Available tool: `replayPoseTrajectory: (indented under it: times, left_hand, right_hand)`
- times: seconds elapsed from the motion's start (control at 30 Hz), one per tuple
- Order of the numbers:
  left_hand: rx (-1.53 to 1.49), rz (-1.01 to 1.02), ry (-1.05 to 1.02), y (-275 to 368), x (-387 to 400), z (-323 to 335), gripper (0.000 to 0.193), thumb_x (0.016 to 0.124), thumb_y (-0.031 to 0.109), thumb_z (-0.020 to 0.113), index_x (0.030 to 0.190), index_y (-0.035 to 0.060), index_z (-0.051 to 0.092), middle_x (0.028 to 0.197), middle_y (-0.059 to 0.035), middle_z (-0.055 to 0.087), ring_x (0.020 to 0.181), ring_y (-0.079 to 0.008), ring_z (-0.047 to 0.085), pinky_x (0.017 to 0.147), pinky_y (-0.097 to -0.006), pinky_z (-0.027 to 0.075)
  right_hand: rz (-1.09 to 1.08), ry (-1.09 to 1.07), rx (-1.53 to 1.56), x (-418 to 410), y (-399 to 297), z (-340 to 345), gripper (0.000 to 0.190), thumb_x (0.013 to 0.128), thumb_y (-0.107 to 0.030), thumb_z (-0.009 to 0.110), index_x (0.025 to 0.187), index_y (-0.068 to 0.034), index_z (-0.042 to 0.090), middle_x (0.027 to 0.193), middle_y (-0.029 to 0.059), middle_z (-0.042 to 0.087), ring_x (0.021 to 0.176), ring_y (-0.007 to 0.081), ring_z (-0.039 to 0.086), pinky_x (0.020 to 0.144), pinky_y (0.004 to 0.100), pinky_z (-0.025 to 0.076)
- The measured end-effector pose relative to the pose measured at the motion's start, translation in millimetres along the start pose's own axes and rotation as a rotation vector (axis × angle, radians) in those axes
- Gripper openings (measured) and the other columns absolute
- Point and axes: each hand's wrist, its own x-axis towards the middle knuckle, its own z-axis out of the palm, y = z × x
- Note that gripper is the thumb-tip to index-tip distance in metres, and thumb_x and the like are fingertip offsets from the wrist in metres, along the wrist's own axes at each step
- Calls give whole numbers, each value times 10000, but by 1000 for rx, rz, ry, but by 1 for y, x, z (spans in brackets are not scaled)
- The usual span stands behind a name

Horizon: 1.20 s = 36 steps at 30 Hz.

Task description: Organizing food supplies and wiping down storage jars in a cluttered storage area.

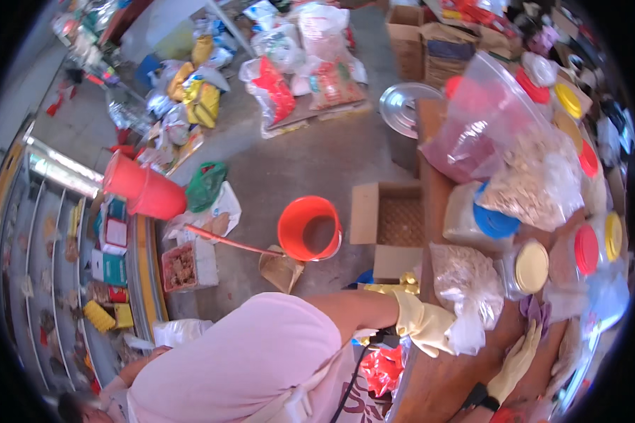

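My left hand (427, 323), in a cream rubber glove, grips the gathered neck of a clear plastic bag (463, 272) of pale dried flakes at the edge of a brown wooden table (439, 383). Lower right, my right hand (515, 359), gloved alike with a black band at the wrist, lies over a purple cloth (537, 311) on the tabletop, its fingers mostly straight. Close to the bag is a clear jar with a cream lid (532, 267). Beyond it stand a blue-lidded container (476, 219) and a larger bag of pale dried pieces (539, 180).
More lidded jars (586, 248) crowd the table's far side. On the floor are an open cardboard box (399, 214), an orange bucket (309, 227), a long-handled dustpan (280, 269) and a styrofoam box (190, 264). Another person (93, 407) is partly visible lower left, near shelves (58, 264).
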Motion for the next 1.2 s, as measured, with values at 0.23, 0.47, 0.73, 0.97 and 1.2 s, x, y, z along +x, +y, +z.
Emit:
replayPoseTrajectory:
  times: [0.23,0.47,0.73,0.97,1.2]
  left_hand:
    - [84,-77,-30,14,-1,-42,525,943,265,750,1412,59,634,1428,-172,639,1386,-353,580,1187,-502,462]
    - [-763,-369,56,6,-10,-6,623,870,256,823,1435,54,656,1512,-138,615,1413,-346,573,1207,-514,453]
    - [101,-57,-105,15,8,-38,577,869,252,829,1384,37,683,1454,-155,658,1347,-393,619,1162,-544,482]
    - [63,-18,-119,13,17,-53,598,818,212,840,1348,-5,666,1409,-196,645,1298,-411,605,1118,-553,483]
    - [133,-50,-123,22,20,-53,536,845,288,816,1313,51,704,1415,-135,673,1333,-359,610,1145,-535,470]
  right_hand:
    - [278,76,-96,21,-44,1,323,970,-64,554,1228,-53,747,1229,195,742,1154,412,682,964,495,565]
    - [558,293,255,-8,-37,-14,214,935,-45,700,1137,-74,762,1122,195,726,1044,379,725,915,455,587]
    - [-7,193,188,70,-104,0,135,948,-102,655,1021,-52,757,1116,132,714,861,373,721,765,521,590]
    - [335,40,23,35,-52,-20,171,933,-180,672,1001,-49,759,1057,155,757,971,395,725,830,529,593]
    - [533,245,139,-18,-44,-42,175,904,-180,677,908,-33,772,912,227,749,931,439,724,824,545,580]
